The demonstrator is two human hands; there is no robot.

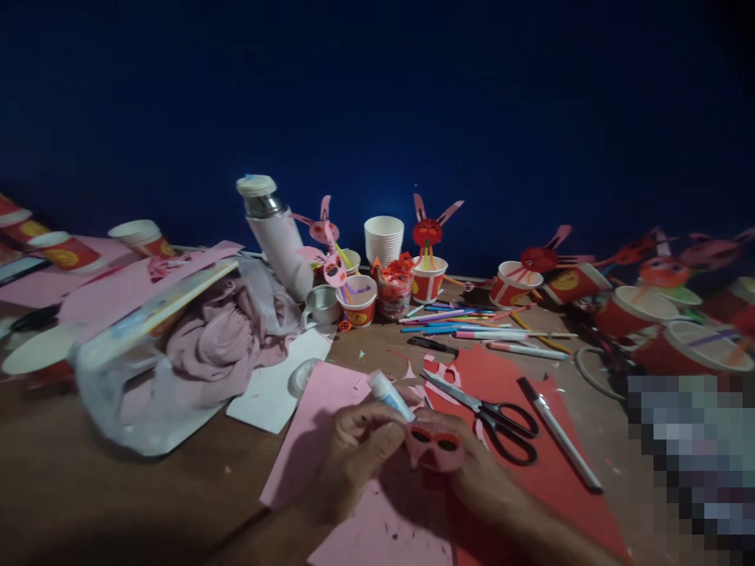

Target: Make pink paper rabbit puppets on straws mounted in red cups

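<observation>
Left hand nearest, closed around glue tube. Right hand pinches pink face cutout, held just above pink paper. Likely gluing: steady cutout, small dabs, fingertips off wet spots.

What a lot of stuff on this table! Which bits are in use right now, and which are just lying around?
In use: pink cut-out face, held by left hand and right hand; glue tube in the left hand.
Lying about: scissors, marker pen, flask, stack of white cups.
</observation>
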